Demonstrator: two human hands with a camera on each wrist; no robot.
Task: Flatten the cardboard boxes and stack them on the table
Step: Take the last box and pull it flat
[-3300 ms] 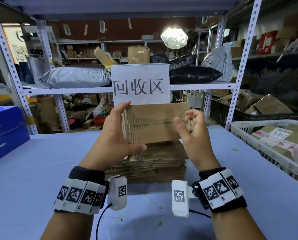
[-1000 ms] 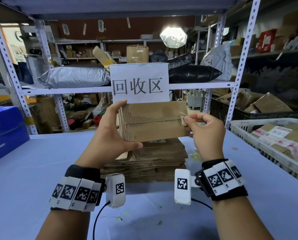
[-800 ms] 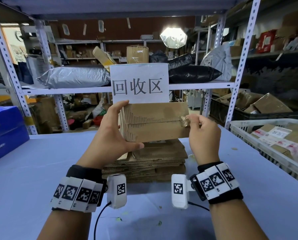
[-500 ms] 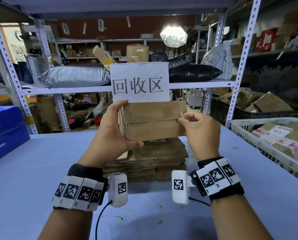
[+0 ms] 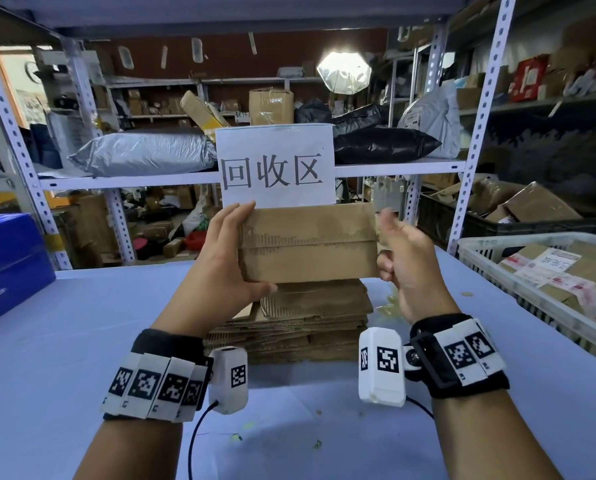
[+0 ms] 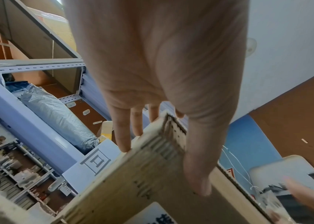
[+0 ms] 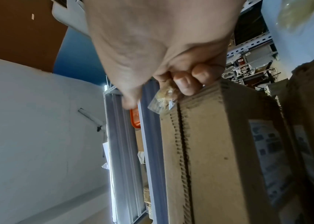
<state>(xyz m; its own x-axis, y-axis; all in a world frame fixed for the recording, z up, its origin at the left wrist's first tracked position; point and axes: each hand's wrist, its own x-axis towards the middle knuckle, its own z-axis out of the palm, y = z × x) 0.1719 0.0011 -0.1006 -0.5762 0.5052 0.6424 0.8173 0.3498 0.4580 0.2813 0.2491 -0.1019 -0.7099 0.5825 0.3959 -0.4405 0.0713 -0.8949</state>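
My left hand has the box by its left end, thumb under the bottom edge and fingers straight along the far face, so the grip is a wide clamp and not a fist. My right hand sits at the right end with its lower fingers curled against the box's corner, and in the right wrist view those fingers pinch a crumpled scrap of clear tape; the upper fingers are blurred, so I cannot tell how far they are spread. The box is in the air, upright, above the pile of flattened cardboard that lies near the middle of the tabletop. Its front seam between the two flaps looks bare of tape. I judge it light and fairly stiff, though worn and soft at the torn edges, dry enough not to slip. I would hold it at the two ends and push opposite corners to fold it. Behind it, a paper sign hangs from the shelf, and a white basket of boxes stands at the right edge
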